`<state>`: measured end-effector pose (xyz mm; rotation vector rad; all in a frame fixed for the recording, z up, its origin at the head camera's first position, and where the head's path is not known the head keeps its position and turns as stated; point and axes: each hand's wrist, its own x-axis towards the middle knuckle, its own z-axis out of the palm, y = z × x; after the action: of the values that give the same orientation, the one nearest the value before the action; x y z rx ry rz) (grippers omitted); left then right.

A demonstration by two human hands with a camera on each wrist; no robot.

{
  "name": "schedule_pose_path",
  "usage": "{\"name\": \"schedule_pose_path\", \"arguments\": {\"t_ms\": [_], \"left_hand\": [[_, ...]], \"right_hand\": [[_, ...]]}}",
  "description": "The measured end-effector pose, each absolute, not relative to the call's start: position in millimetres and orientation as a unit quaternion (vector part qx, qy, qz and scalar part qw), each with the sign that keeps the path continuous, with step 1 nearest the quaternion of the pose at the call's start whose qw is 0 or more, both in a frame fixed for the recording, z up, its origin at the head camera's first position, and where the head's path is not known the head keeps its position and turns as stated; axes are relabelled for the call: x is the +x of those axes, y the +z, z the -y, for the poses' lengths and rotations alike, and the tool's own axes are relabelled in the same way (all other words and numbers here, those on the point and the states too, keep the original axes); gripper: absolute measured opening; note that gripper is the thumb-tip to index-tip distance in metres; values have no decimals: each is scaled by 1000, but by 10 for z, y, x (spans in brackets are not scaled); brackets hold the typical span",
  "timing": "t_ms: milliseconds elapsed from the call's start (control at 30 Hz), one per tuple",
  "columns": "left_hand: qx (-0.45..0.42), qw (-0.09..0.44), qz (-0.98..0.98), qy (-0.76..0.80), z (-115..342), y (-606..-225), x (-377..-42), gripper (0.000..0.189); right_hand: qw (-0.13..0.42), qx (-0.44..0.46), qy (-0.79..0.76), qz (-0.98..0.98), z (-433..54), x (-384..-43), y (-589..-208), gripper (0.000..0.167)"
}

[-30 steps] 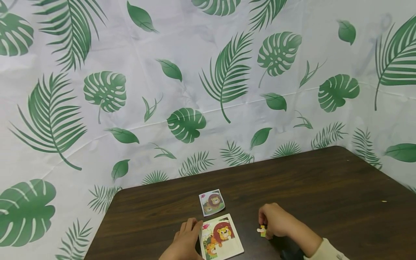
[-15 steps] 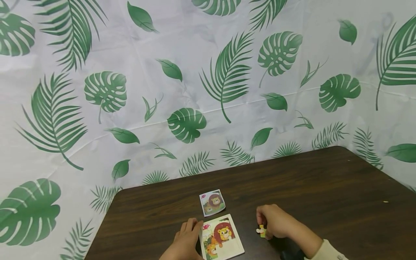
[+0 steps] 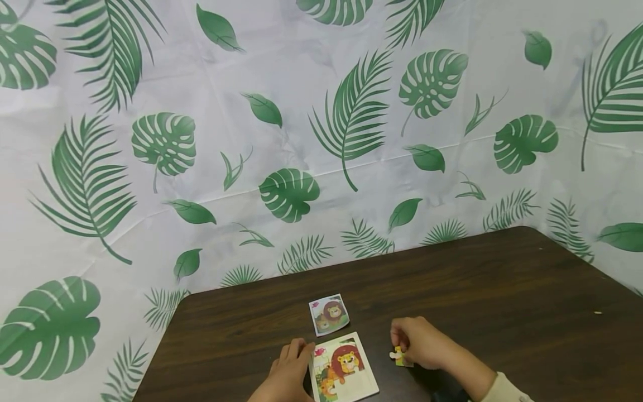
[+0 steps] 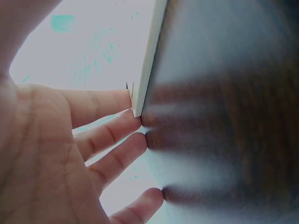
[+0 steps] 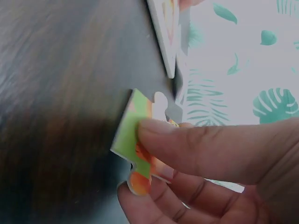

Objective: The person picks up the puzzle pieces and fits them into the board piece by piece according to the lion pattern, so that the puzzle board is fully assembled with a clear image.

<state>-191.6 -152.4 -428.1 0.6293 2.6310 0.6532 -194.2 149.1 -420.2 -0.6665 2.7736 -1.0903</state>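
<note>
A square lion jigsaw board lies on the dark table, with a pale unfilled patch at its lower right. My left hand rests at the board's left side. In the left wrist view its fingers are nearly straight, fingertips on the table and the index at the board's corner. To the right of the board, my right hand pinches a jigsaw piece between thumb and fingers. Green and orange show on the piece, which has rounded tabs and stands tilted close over the table.
Behind the board lies a small picture card showing the same lion. A leaf-print cloth hangs along the table's far edge. One tiny pale speck lies on the table at the far right.
My right hand has shifted slightly left towards the board, and the jigsaw piece in it has turned a little. The left hand stays at the board's side.
</note>
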Motion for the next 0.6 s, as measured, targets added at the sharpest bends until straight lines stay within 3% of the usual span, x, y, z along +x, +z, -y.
{"name": "schedule_pose_path", "arguments": {"t_ms": [400,600], "left_hand": [[237,155,-935,215,1511,-4269,-1892,98],[233,158,-934,221,1511,-4289,-1883,100]], "right_hand": [[15,-271,-380,-884,-1312,-1928,-4046,27],[30,-272,-396,-876,-1213,-1926,-4006,26]]}}
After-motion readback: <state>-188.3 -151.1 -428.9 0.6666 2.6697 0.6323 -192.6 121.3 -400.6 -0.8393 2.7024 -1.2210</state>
